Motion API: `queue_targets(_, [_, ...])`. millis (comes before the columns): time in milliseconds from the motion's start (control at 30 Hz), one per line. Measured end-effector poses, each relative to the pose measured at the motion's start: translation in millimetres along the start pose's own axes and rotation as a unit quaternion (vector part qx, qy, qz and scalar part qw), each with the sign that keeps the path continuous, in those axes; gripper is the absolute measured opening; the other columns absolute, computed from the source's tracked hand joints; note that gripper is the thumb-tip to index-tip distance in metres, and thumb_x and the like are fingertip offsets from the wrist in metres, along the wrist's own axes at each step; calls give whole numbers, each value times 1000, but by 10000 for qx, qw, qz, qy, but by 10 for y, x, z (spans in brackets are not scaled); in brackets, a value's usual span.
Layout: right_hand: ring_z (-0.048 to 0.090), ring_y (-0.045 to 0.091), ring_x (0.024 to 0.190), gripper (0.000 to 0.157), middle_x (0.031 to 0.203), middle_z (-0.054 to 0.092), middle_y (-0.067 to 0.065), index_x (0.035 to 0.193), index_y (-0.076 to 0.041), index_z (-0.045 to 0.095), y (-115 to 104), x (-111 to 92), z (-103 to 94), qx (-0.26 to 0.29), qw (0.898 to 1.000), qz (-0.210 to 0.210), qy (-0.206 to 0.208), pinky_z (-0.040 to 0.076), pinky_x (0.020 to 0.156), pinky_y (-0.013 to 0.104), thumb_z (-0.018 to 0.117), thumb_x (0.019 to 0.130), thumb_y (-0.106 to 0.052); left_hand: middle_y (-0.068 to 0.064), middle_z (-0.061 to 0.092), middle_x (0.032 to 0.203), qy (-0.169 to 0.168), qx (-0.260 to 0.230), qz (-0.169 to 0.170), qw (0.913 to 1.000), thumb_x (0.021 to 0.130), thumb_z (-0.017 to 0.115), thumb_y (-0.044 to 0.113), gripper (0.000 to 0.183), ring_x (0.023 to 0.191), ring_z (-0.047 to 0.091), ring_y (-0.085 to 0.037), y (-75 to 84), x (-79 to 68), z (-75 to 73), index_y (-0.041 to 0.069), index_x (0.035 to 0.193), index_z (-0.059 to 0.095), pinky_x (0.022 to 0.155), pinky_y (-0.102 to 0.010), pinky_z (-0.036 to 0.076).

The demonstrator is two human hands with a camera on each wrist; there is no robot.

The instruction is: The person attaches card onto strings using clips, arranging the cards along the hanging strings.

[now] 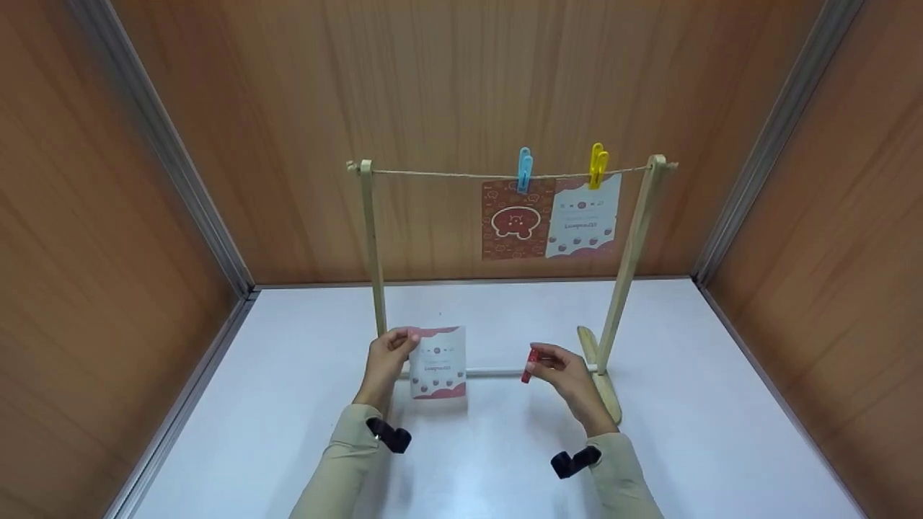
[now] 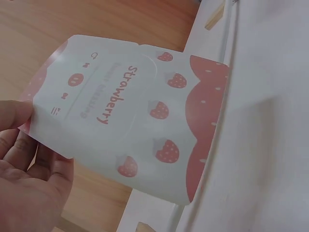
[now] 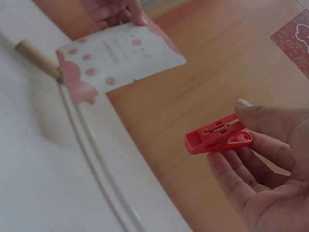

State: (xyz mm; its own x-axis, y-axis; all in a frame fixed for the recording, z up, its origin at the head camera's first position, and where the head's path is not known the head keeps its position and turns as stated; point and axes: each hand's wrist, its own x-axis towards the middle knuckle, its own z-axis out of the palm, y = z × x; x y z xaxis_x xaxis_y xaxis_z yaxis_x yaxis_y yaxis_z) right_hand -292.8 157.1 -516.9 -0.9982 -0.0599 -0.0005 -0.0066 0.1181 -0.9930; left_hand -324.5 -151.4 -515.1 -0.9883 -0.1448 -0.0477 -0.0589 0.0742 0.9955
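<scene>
My left hand (image 1: 389, 360) pinches a strawberry-print card (image 1: 438, 367) by its upper left corner, thumb on the printed face. In the left wrist view the card (image 2: 120, 106) shows strawberries and a wavy red edge. Between thumb and fingers, my right hand (image 1: 570, 378) holds a red clothespin (image 1: 531, 365). Its spring and handle ends show in the right wrist view, where the clothespin (image 3: 217, 137) points toward the card. Both hands are in front of a wooden frame, below its string (image 1: 440, 174), with the card and clothespin apart.
From the string hang a brown bear card (image 1: 515, 241) under a blue clothespin (image 1: 525, 169) and another strawberry card (image 1: 583, 223) under a yellow clothespin (image 1: 598, 166). Wooden posts (image 1: 373, 245) hold the string at both ends. Wood-grain panels (image 1: 433, 86) enclose the white table (image 1: 238, 432).
</scene>
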Motion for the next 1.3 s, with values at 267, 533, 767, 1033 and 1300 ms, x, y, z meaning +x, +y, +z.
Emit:
queue_targets(267, [60, 15, 98, 40, 107, 67, 8, 121, -3, 64, -169, 78, 30, -205, 9995, -249, 66, 48, 87, 27, 74, 84, -13, -8, 69, 102, 138, -147, 331, 9993, 93, 65, 24, 30, 92, 62, -15, 153, 20, 22, 3, 115, 64, 88, -31, 48])
queue_targets(533, [59, 15, 100, 40, 107, 67, 6, 122, -6, 64, -404, 123, 64, -257, 9986, -451, -33, 48, 84, 23, 75, 83, -14, -10, 67, 111, 257, -280, 302, 9988, 94, 63, 26, 32, 98, 60, -17, 282, 38, 25, 7, 120, 62, 93, -34, 45])
queue_targets(767, [58, 16, 105, 42, 113, 66, 9, 125, -5, 62, -642, 167, 80, -433, 9971, -613, -124, 47, 91, 26, 72, 86, -15, -12, 66, 116, 356, -311, 588, 9972, 94, 62, 28, 34, 100, 58, -18, 450, 38, 56, 7, 121, 61, 93, -31, 45])
queue_targets(1033, [57, 18, 105, 47, 116, 64, 8, 129, -9, 60, -895, 252, 63, -342, 9965, -700, -292, 48, 94, 27, 71, 87, -24, -10, 65, 115, 576, -347, 991, 9928, 96, 59, 25, 30, 101, 58, -18, 621, 36, 89, 8, 120, 61, 84, -25, 48])
queue_targets(1300, [57, 18, 109, 53, 118, 62, 10, 134, -7, 55, -1184, 329, 92, -172, 9953, -929, -195, 46, 99, 31, 72, 86, -23, -9, 63, 113, 460, -563, 1552, 9852, 98, 56, 24, 30, 98, 57, -18, 866, 51, 107, 10, 124, 59, 83, -24, 48])
